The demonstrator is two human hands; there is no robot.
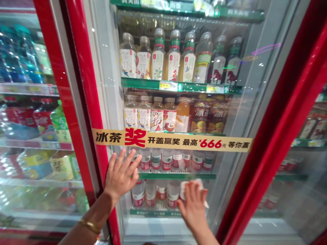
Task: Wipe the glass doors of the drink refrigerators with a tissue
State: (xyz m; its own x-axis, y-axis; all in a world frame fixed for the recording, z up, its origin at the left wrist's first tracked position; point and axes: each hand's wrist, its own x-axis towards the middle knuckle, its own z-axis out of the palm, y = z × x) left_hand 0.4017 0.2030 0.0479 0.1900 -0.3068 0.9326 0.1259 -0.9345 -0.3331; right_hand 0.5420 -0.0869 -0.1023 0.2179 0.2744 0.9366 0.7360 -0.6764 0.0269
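Observation:
My left hand (122, 175) lies flat with its fingers spread against the glass door (224, 170) of a drinks fridge, beside its red left frame (98, 136). The fingertips reach just below a yellow sticker strip (166, 140) with black and red writing. Lower down and to the right, my right hand (192, 211) presses a white wipe (183, 189), a cloth or a tissue, against the same glass. Its fingers are slightly blurred and cover most of the wipe. A gold bangle (89, 226) circles my left wrist.
Behind the glass, bottles (173, 58) and cups (167, 160) line several green-edged shelves (178, 85). On the left, another fridge section holds blue bottles (28, 54) and drink packs. The door's red right frame (270, 129) slants up, with more shelves beyond it.

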